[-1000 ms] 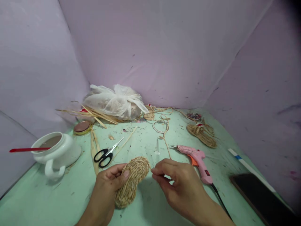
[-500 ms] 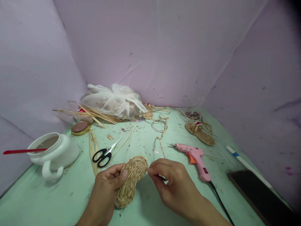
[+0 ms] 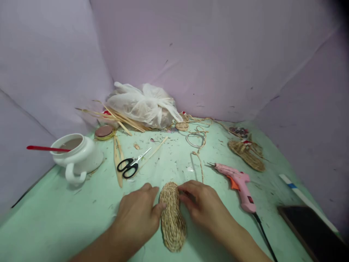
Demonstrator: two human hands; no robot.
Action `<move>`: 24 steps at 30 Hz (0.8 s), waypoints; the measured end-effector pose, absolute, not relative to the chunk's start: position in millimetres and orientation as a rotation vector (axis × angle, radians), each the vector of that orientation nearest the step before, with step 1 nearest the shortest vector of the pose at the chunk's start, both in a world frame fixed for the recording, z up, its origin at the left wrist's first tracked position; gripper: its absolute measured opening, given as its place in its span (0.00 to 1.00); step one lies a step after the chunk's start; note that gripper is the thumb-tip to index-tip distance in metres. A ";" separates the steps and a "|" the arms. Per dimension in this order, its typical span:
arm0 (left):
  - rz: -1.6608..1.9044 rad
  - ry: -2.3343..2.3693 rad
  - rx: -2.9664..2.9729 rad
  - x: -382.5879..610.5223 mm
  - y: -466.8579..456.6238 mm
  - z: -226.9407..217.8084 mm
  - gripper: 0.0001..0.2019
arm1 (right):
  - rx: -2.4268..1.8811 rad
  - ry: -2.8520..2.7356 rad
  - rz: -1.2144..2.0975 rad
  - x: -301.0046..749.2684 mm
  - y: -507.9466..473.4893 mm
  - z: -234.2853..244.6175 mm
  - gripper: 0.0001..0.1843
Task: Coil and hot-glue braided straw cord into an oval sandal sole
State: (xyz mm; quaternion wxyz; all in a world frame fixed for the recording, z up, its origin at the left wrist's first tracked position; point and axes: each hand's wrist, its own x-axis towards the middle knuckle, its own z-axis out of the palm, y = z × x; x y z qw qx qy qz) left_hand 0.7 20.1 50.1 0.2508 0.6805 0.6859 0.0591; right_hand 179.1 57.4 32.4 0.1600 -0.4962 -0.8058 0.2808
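Observation:
A flat oval sole woven from straw braid (image 3: pixel 171 218) lies on the green table surface (image 3: pixel 81 218) in front of me. My left hand (image 3: pixel 137 214) rests palm down on the table at its left edge, thumb against the braid. On the other side my right hand (image 3: pixel 203 207) curls its fingers against the sole's upper right edge, where a thin braid end runs up the table. Both hands touch the sole; neither lifts it.
Black-handled scissors (image 3: pixel 130 166) and straw strips lie to the left, with a white cup (image 3: pixel 76 156) holding a red stick. A pink glue gun (image 3: pixel 237 183) lies to the right. Behind are a white plastic bag (image 3: pixel 144 105), braid loops, another woven sole (image 3: pixel 247 154) and a dark tablet (image 3: pixel 313 233).
The sole was held tilted up in my left hand; now it lies flat and lengthwise on the table, both hands pressing at its sides. The view has shifted.

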 end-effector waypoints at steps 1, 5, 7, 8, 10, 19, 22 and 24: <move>0.069 1.898 1.913 -2.5 21.1 54.8 0.12 | -1.421 -2.342 0.800 178.2 56.9 30.9 0.13; -0.086 1.804 2.096 -3.0 17.1 59.1 0.14 | -1.426 -2.417 0.761 177.8 51.4 24.6 0.12; -0.047 1.688 2.221 5.3 7.6 49.6 0.12 | -1.367 -2.443 0.679 179.5 46.7 19.7 0.13; -0.011 1.648 2.311 10.7 1.4 42.6 0.12 | -1.331 -2.459 0.616 180.4 44.0 16.9 0.14; 0.082 1.798 2.481 21.0 -11.5 26.9 0.15 | -1.275 -2.485 0.465 181.9 38.3 11.0 0.17; 0.255 1.700 2.897 28.2 -18.9 -7.9 0.19 | -1.176 -2.674 0.175 186.5 30.6 -4.5 0.20; 0.298 1.682 2.872 28.5 -14.6 -7.3 0.19 | -1.133 -2.771 0.090 185.8 29.4 -4.9 0.17; 0.320 1.684 2.858 29.4 -15.0 -7.3 0.18 | -1.131 -2.788 0.037 183.7 28.3 -3.8 0.17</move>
